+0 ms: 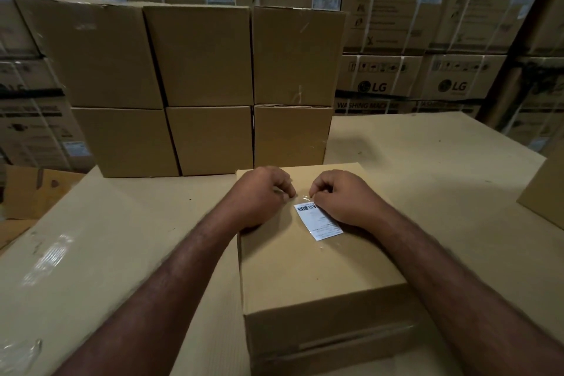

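Two hands are curled atop a brown box (320, 272). Clear tape (302, 198) is pinched by the left hand (259, 195) and the right hand (341, 198), just beyond a barcode label (317, 221). The box is set on a cardboard-covered surface (427, 168). Plain cartons (201, 85) are stacked beyond the hands, backed by printed appliance cartons (427, 40).

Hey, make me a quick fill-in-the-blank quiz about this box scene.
1. The white label on the box carries a ____.
2. Behind it, plain boxes stand stacked ____ high.
3. The left hand and right hand pinch clear tape on the box's ____.
Missing words: barcode, two, top.
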Available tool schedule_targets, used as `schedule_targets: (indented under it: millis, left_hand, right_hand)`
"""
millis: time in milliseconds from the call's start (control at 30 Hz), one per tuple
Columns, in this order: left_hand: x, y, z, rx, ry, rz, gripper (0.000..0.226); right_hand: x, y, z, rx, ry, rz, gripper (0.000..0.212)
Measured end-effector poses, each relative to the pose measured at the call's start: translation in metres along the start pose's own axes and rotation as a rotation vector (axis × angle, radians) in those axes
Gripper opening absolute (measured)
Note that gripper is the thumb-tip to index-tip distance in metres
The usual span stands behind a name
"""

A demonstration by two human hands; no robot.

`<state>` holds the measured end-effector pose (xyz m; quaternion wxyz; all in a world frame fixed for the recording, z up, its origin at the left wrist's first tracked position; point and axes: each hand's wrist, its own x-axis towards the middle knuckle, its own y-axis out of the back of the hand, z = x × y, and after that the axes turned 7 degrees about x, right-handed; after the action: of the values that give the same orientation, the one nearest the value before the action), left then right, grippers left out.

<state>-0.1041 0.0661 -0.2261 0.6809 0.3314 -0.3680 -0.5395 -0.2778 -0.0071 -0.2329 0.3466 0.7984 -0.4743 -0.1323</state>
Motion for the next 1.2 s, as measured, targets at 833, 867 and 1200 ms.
schedule_targets:
  millis: [833, 867, 1200]
  left_hand:
    - [-0.009, 0.001, 0.001, -0.085, 0.035, 0.046, 0.024]
    - [-0.01, 0.001, -0.001, -0.092, 0.033, 0.053, 0.024]
    - [-0.012, 0.004, -0.008, -0.023, -0.02, 0.032, 0.023]
  right_hand:
    - [0.013, -0.004, -0.032, -0.487, -0.128, -0.115, 0.016]
    - [0.016, -0.003, -0.034, -0.484, -0.153, -0.129, 0.016]
    - [0.016, 0.001, -0.073, -0.448, -0.265, -0.21, 0.02]
